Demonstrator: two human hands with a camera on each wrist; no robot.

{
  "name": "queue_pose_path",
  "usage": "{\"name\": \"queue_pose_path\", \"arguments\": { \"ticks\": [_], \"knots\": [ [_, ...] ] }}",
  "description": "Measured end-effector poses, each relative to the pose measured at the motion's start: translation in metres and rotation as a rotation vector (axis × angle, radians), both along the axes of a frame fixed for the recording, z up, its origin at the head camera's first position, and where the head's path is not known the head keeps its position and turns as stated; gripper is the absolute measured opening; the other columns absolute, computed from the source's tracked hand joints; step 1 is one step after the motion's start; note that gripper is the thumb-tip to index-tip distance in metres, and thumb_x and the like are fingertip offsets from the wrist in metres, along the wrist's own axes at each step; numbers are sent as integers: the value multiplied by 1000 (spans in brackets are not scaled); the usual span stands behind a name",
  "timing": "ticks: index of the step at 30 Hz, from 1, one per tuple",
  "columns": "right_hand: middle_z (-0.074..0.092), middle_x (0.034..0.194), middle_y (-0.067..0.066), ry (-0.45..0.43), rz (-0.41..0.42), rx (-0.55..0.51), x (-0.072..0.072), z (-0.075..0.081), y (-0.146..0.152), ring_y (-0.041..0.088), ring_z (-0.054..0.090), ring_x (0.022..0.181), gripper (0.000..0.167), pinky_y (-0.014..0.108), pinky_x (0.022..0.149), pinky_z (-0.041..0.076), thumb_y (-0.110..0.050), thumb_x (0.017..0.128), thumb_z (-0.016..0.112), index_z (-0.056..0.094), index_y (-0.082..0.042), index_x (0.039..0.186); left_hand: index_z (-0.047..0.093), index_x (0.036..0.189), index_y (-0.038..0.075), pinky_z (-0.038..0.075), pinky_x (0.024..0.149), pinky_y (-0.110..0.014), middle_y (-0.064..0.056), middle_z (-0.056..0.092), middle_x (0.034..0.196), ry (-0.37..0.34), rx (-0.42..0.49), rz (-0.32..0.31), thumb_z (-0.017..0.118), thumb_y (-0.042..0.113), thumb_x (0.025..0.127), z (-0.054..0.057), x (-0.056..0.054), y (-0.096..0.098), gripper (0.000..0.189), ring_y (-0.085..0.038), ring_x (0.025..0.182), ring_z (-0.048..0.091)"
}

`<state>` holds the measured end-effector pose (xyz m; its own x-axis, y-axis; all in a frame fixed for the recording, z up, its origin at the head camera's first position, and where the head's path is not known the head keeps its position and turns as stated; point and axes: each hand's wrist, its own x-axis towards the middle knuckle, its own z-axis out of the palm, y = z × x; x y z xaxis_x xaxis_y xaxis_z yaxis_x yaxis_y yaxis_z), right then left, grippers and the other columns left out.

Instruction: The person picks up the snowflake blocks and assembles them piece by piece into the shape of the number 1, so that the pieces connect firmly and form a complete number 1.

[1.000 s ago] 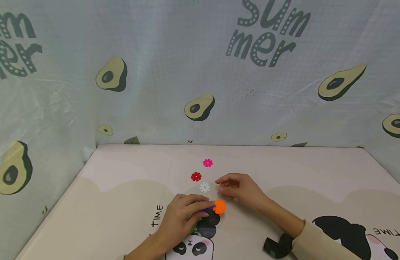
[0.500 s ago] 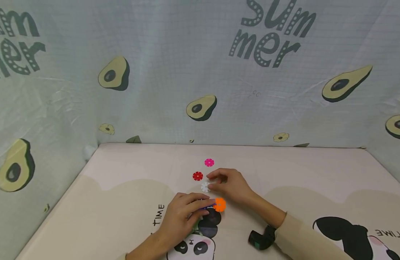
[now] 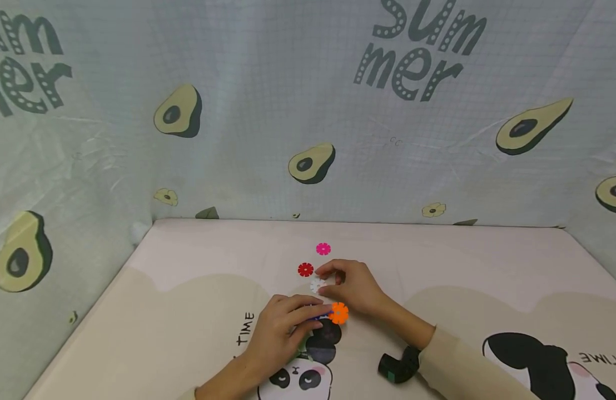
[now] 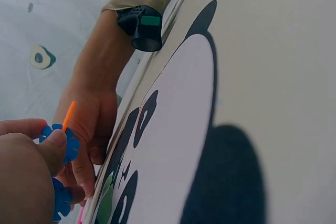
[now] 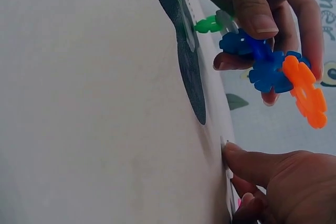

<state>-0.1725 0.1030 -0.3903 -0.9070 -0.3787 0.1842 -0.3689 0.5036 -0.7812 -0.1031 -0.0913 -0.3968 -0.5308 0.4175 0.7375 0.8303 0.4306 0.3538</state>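
My left hand [image 3: 280,328] pinches a small chain of interlocking snowflake discs above the table. In the right wrist view the chain has blue discs [image 5: 269,76], an orange disc [image 5: 306,93] at one end and a green disc [image 5: 208,24] beside a pale one at the other. My right hand [image 3: 358,283] is low over the table just beyond it, thumb and fingers curled about the edges of a loose white snowflake disc [image 3: 315,285]. Its fingertips partly cover that disc. A red disc [image 3: 305,269] lies right by the right index fingertip.
A pink disc [image 3: 323,249] lies farther back on the table. The pale tabletop [image 3: 188,333] carries printed panda pictures and lettering. Behind it hangs an avocado-print curtain [image 3: 238,166]. A black wrist camera [image 3: 398,366] sticks out under the right sleeve.
My right hand has moved left to the white disc, its fingers coming down around it. The left hand keeps its hold on the chain in about the same place.
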Motion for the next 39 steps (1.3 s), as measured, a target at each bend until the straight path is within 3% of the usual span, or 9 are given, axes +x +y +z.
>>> {"name": "queue_pose_path", "arguments": {
  "ticks": [9,25,32,39],
  "knots": [
    [59,83,-5,-20,0,14,2,3,-1,14,51,70,29,24,59,45,-9,78,79,73,-11,106,72,111,19,40,77,-19,5,67,104,-12,8,-2,78,10,76,0,0,0,37,-11,91,62],
    [57,74,-9,14,28,40,1,2,9,12,54,70,11,25,64,47,-16,84,74,73,-22,92,72,113,20,38,76,-17,6,67,103,-20,11,28,78,10,76,0,1,0,38,-10,89,61],
    [59,74,-7,-42,15,22,2,5,21,12,57,70,10,26,64,49,-18,84,75,73,-24,92,72,113,19,39,75,-18,6,67,103,-33,22,28,77,11,78,0,1,0,36,-10,91,61],
    [59,76,-1,-107,-9,-39,9,13,36,17,55,67,12,23,55,45,-21,83,75,72,-17,94,71,113,19,40,75,-19,7,67,103,-51,17,38,77,11,78,0,1,0,36,-9,91,61]
  ]
}}
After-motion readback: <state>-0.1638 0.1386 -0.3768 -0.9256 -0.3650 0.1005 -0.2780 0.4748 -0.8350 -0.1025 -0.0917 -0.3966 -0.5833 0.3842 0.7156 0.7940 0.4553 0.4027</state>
